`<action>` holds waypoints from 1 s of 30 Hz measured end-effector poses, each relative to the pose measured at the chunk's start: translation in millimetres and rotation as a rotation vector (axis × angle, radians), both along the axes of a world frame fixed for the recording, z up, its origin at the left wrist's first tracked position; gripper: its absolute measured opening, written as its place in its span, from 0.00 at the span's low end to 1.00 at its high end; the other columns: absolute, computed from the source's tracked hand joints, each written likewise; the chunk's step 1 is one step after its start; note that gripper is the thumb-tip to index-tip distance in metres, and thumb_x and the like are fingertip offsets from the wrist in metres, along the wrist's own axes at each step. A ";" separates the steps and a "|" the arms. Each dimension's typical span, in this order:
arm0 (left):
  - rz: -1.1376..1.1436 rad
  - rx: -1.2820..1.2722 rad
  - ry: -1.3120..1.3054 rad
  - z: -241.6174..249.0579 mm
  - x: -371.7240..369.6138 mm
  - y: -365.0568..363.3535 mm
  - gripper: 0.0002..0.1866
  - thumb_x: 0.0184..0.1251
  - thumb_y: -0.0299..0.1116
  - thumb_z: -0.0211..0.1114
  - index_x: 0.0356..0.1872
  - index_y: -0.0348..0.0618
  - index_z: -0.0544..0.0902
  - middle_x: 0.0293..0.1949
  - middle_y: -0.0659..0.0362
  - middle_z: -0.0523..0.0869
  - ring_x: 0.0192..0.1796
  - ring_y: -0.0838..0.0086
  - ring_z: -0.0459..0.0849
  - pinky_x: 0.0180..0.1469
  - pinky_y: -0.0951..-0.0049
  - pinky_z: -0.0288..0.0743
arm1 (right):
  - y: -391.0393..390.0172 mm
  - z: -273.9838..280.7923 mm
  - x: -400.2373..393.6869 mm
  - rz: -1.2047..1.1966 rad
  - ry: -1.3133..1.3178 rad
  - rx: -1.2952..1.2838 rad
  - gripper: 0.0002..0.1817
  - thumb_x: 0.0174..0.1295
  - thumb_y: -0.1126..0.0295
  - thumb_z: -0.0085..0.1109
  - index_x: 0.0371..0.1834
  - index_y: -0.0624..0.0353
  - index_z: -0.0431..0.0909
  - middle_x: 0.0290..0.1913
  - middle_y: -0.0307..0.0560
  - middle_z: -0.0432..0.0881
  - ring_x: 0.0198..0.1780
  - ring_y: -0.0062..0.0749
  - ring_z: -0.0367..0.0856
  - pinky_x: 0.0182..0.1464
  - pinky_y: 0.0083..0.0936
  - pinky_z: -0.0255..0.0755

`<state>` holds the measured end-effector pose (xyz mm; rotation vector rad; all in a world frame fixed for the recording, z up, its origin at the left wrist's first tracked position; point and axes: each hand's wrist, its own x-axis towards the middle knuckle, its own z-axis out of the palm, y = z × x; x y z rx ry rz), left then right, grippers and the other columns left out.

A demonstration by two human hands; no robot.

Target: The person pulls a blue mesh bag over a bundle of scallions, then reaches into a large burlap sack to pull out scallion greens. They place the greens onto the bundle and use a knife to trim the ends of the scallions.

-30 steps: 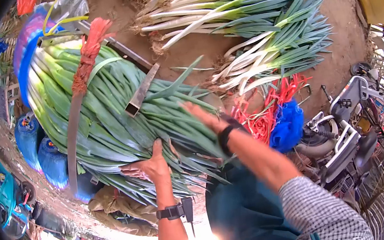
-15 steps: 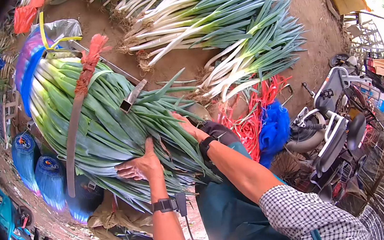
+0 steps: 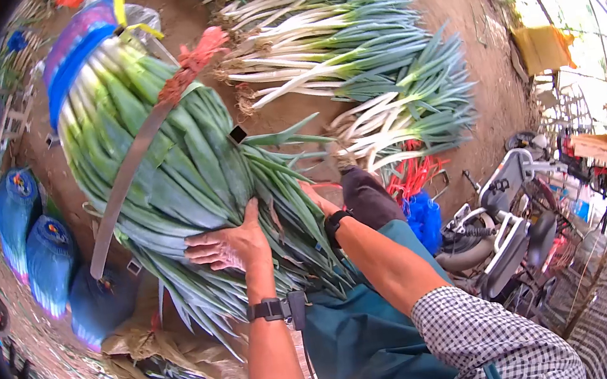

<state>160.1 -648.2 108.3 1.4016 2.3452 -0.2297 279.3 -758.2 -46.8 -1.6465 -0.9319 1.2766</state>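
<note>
A big bundle of green onions (image 3: 164,161) lies across a metal frame, its white ends at the upper left inside a blue and purple wrap (image 3: 77,47). A flat curved strip (image 3: 128,177) with red ties (image 3: 193,63) at its top crosses the bundle. My left hand (image 3: 231,244) presses on the leaves at the lower middle, fingers spread and thumb up. My right hand (image 3: 320,201) is at the right side of the leaves, its fingers mostly hidden behind them.
Loose green onions (image 3: 345,33) lie in rows on the soil. Red strips (image 3: 418,168) and a blue bag (image 3: 422,216) lie near my knee. Blue wrapped bundles (image 3: 50,255) and a brown sack (image 3: 181,363) are at the left. A bicycle-like vehicle (image 3: 502,229) stands at the right.
The view has shifted, and the bundle appears more upright. Both hands remain at the leaves. My right fingers, partly visible before, are now more hidden.
</note>
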 end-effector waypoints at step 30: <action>-0.077 0.096 -0.046 -13.3 -21.6 -11.8 0.85 0.34 0.70 0.80 0.75 0.25 0.28 0.76 0.26 0.32 0.80 0.36 0.29 0.79 0.42 0.26 | 126.3 78.7 120.0 0.193 0.559 -0.394 0.65 0.56 0.36 0.68 0.80 0.71 0.41 0.79 0.67 0.52 0.81 0.48 0.48 0.80 0.37 0.46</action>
